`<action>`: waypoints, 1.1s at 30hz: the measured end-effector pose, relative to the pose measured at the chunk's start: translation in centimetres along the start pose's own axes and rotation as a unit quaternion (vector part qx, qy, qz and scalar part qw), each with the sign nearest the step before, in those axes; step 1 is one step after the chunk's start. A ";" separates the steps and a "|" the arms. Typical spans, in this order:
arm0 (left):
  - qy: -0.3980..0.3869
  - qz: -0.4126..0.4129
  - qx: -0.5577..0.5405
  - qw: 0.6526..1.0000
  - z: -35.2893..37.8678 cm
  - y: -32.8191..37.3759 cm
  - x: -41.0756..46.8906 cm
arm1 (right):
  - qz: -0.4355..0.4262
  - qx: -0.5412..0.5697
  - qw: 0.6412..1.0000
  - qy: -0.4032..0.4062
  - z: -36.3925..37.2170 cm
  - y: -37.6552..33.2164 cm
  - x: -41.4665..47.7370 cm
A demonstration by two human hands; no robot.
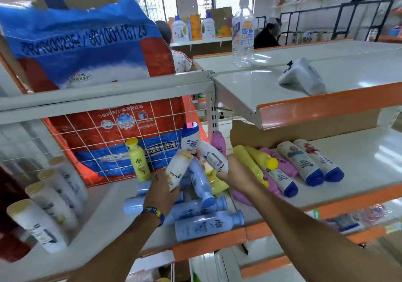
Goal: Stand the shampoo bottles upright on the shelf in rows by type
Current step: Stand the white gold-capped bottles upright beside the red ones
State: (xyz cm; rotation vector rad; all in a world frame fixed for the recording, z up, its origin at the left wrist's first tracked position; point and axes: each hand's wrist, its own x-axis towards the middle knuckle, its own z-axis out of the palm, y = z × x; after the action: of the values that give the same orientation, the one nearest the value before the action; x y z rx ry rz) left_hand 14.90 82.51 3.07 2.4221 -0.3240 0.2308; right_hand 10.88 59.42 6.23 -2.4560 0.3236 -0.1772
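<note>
- The white row (43, 205) stands at the far left of the shelf (104, 212). A bottle set down hard against it could tip its neighbours over one after another.
- The yellow bottle (139, 162) stands alone just beside the left hand (161, 192), so a careless wrist swing may topple it.
- The left hand's grip is closed round the lower body of a tilted Pantene bottle (177, 170) above the heap. Held that low, it could pivot or slip.
- The blue bottles (206, 223) lie piled near the shelf's front lip. Disturbing the heap could roll one off.
- The right hand (237, 175) meets the base of a second white bottle (214, 156). Its fingers are mostly hidden, so I cannot tell whether the grip holds it, and it may drop if it is only propped.
- The blue-capped bottles (304, 166) lie flat further right, unsorted and free to roll.
</note>
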 end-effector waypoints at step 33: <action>0.172 -0.186 -0.054 0.966 -11.1 -10.3 -6.4 | -0.217 0.133 0.956 -0.146 7.7 -19.1 0.6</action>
State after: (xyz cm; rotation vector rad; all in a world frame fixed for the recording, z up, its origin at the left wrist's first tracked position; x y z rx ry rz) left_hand 10.88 98.46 3.60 2.2301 0.2656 0.4420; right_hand 16.60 78.33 12.13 -2.2106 -0.3508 -0.0353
